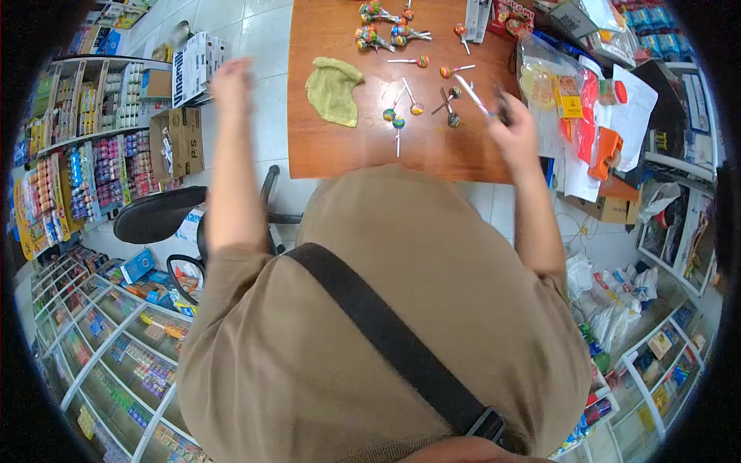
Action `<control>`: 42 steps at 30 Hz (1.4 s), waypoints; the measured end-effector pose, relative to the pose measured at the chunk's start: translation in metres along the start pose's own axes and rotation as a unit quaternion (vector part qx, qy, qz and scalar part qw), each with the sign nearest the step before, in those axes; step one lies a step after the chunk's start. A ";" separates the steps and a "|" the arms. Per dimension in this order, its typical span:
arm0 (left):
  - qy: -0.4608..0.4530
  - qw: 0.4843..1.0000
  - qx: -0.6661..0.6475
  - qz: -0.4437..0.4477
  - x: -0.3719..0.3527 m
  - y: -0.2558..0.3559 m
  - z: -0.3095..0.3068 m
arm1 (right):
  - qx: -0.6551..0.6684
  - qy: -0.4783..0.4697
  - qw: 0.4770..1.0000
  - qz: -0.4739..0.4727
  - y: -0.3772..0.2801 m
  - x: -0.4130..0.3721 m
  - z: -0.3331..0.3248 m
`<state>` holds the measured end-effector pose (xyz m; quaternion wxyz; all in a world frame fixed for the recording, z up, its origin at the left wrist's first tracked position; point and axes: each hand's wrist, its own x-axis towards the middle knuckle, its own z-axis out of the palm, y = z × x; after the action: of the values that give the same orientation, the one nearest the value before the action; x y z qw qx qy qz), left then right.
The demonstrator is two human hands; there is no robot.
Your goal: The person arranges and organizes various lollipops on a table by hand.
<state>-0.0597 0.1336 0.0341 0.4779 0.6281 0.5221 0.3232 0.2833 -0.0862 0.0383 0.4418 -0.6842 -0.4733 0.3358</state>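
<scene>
My left hand [231, 81] is raised off the table's left side, over the tiled floor, blurred by motion, so its fingers cannot be made out. Over the table's right part, my right hand [511, 122] grips scissors, partly hidden by the fingers, with a pale blade [472, 94] pointing up and left. Left of it, loose lollipops [417, 109] lie spread on the wooden table [340, 154]. Bundled lollipops [373, 38] sit at the far edge. A green cloth [334, 91] lies on the table's left part.
Clear plastic packaging [540, 85], papers and an orange tool [607, 153] cover the table's right end. A black chair [162, 214] stands at the left, near a cardboard box [185, 139] and stocked shelves. Glass display cases flank my body.
</scene>
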 end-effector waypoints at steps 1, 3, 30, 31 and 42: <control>0.021 0.999 0.010 -0.038 0.016 -0.005 -0.017 | 0.040 0.003 0.999 0.019 0.008 -0.003 -0.017; -0.054 0.987 0.125 -0.089 0.027 -0.002 -0.020 | 0.108 -0.007 0.994 0.032 0.012 -0.004 -0.015; -0.131 0.865 0.484 0.036 -0.073 -0.106 0.013 | 0.137 0.062 0.962 0.229 0.098 -0.014 0.039; -0.179 0.853 0.491 0.002 -0.069 -0.097 0.010 | 0.179 0.044 0.956 0.230 0.090 -0.010 0.040; -0.090 0.983 -0.113 -0.117 -0.070 0.007 0.072 | 0.373 -0.077 0.917 0.119 -0.016 -0.001 0.046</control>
<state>-0.0094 0.0469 0.0231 0.6252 0.5317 0.5067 0.2641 0.2373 -0.0718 0.0352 0.5841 -0.4930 -0.2616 0.5894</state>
